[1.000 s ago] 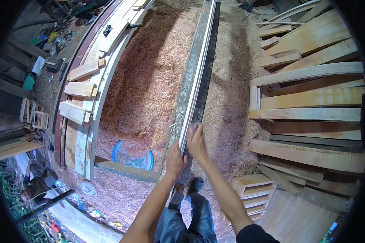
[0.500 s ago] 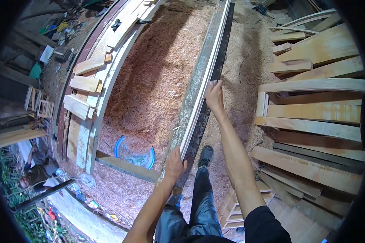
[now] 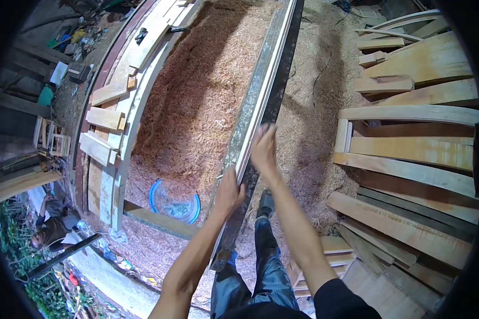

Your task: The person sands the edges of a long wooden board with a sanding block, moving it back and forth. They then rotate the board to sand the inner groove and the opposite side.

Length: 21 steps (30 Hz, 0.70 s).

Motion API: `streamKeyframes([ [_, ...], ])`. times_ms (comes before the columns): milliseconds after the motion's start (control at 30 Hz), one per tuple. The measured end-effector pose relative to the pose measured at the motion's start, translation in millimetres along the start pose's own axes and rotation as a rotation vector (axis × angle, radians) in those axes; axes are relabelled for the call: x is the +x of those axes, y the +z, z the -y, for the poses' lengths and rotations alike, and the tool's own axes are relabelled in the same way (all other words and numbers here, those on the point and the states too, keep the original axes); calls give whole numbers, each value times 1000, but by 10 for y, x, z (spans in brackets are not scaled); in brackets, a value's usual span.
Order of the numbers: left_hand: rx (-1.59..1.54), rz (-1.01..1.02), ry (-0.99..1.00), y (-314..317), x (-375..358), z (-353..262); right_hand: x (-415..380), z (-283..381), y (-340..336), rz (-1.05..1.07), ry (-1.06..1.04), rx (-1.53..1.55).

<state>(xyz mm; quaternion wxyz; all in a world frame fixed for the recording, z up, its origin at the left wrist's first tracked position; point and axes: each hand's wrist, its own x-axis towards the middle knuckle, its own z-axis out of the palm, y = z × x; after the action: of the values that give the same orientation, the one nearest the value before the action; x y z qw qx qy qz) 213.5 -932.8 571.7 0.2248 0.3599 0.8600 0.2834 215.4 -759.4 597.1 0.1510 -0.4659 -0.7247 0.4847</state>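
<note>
A long, pale wooden strip (image 3: 260,106) lies lengthwise on a narrow, worn beam (image 3: 252,98) with a dark right side. My left hand (image 3: 229,192) is closed on the strip's near end, thumb on the right side. Farther up, my right hand (image 3: 263,149) is at the strip's right edge, fingers curled together and smeared by motion. A small dark patch shows at its fingertips; I cannot make out what it is.
At left stands a long bench (image 3: 126,143) bearing short wood blocks (image 3: 105,118). A blue-rimmed clear round lid (image 3: 175,204) rests on wood shavings (image 3: 197,111). Boards and curved frames (image 3: 410,149) are stacked at right. A person (image 3: 56,220) sits at lower left.
My right hand has slid down along the strip toward me, closer to my left hand. My left hand still holds the near end, a little farther up in view.
</note>
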Motion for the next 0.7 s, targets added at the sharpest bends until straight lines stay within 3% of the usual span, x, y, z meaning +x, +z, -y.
streamKeyframes([
  [67, -26, -72, 65, 32, 234, -62, 498, -36, -133, 22, -26, -19],
  [133, 14, -24, -21, 48, 222, -105, 579, 1, -304, 120, -24, 49],
  [300, 52, -7, -63, 70, 247, -82, -285, -293, 77, -10, -248, 127],
  [467, -76, 45, -96, 158, 281, 78, -663, -209, 199, -67, -165, -38],
  [567, -1, 44, -96, 75, 272, -44, -283, -20, 110, -71, 55, 19],
  [700, 64, 51, -98, 46, 254, -91, 845, 260, -74, -52, 121, -28],
])
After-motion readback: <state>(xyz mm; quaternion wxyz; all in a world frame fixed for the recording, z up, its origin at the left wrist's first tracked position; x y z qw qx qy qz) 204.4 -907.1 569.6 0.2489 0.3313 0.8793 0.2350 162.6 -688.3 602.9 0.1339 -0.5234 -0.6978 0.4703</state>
